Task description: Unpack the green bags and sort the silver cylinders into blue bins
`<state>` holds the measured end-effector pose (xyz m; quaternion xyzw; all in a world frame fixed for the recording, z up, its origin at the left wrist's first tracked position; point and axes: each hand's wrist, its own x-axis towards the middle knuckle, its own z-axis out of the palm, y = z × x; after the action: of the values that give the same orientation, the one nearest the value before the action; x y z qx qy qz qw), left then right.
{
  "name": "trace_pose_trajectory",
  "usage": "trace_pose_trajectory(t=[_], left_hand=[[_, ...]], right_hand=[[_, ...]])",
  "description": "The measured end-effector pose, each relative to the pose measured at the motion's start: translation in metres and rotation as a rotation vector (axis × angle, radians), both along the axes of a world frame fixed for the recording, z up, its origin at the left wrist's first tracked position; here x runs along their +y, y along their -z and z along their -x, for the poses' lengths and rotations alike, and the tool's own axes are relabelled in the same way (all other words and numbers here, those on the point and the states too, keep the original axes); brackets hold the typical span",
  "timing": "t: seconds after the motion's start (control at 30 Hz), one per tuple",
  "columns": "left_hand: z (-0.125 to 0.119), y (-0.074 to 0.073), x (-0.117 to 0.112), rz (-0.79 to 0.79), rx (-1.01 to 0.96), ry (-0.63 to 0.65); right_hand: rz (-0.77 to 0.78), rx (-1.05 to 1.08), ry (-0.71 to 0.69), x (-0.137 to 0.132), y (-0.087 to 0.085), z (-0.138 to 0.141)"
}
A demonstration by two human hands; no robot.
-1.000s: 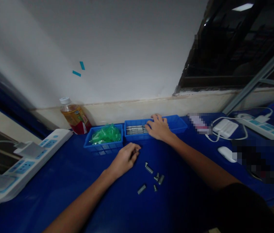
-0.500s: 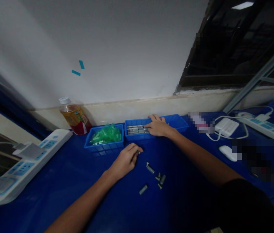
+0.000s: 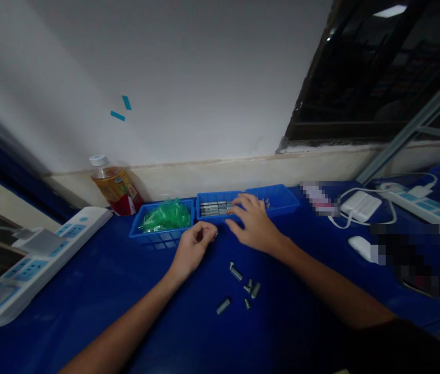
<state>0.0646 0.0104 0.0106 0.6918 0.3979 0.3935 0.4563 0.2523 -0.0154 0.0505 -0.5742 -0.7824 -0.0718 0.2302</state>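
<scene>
My left hand is closed in a pinch in front of the blue bins. A glint of a small metal piece shows at its fingertips; most of it is hidden. My right hand has its fingers spread and holds nothing visible, over the front edge of the long blue bin. Inside that bin lie rows of metal rods, partly behind the right fingers. On the blue tabletop nearer me are several loose parts, among them a short metal post, a screw and another post.
A blue bin of green plastic pieces stands at left beside a drink bottle. A long power strip lies far left. At right are a white adapter with cables, a white mouse and another power strip.
My right hand has drawn back from the long bin toward me, its fingers spreading. My left hand has turned and shifted slightly up and left, still pinched. The view has shifted a little.
</scene>
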Motion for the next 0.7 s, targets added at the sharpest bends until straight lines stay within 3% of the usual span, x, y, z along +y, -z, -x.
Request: trace_pose_trajectory(t=[0.1,0.23,0.47,0.7], left_hand=[[-0.01,-0.003,-0.004,0.157,-0.173,-0.002],[-0.018,-0.003,-0.016,0.187,-0.176,0.036],[-0.012,-0.003,-0.031,-0.057,0.111,0.162],[-0.007,0.001,-0.034,-0.33,0.412,0.341]], right_hand=[[-0.041,0.052,-0.139,-0.025,0.007,0.011],[-0.031,0.103,-0.186,-0.039,0.017,0.011],[-0.09,0.171,-0.148,-0.035,0.021,0.003],[-0.115,0.293,0.035,-0.023,0.016,-0.033]])
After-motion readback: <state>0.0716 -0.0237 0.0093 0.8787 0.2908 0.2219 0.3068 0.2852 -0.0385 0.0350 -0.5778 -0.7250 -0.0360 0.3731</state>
